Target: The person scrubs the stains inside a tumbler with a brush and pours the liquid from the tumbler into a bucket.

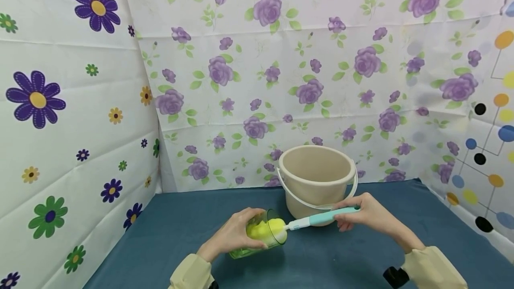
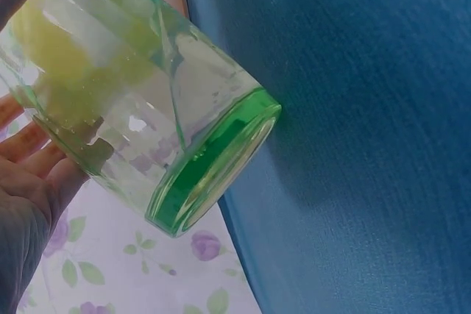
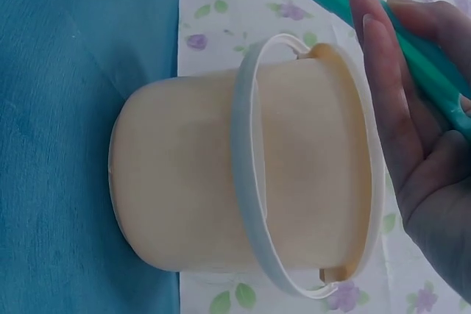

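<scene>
Head: left grip (image 1: 234, 231) clasps glass (image 1: 262, 232), rim (image 1: 273, 211) near bucket (image 1: 315, 191); right grip (image 1: 366, 214) pinches brush (image 1: 321, 218).

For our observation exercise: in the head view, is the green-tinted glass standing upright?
No, the left hand holds the glass tilted, its mouth turned toward the right hand.
</scene>
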Motion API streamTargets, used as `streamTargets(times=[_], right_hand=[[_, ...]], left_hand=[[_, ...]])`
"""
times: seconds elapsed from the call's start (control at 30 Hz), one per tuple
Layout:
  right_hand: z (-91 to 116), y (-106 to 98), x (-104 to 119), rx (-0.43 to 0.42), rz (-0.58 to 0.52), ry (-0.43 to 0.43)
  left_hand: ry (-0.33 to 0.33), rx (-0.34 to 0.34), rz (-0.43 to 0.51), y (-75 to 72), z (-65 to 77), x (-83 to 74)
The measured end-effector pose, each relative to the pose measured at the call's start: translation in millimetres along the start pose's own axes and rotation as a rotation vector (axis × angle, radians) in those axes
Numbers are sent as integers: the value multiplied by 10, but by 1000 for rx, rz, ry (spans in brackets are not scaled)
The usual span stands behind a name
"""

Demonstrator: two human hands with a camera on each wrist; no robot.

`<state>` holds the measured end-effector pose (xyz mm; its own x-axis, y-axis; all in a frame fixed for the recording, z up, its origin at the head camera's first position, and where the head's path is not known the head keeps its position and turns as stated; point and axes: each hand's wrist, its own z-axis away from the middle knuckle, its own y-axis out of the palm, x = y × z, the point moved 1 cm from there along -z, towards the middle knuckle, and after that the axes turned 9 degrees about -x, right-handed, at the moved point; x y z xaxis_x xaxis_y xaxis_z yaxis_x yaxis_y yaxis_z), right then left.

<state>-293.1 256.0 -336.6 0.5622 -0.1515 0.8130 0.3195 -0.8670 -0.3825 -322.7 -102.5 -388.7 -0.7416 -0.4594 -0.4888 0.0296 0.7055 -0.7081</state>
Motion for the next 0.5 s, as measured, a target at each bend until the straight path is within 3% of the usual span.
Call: streamTargets(times=[0.5], right_hand=[[-15,-53,71,-43,57,31]], left_hand=[[-13,5,4,1,6,2]])
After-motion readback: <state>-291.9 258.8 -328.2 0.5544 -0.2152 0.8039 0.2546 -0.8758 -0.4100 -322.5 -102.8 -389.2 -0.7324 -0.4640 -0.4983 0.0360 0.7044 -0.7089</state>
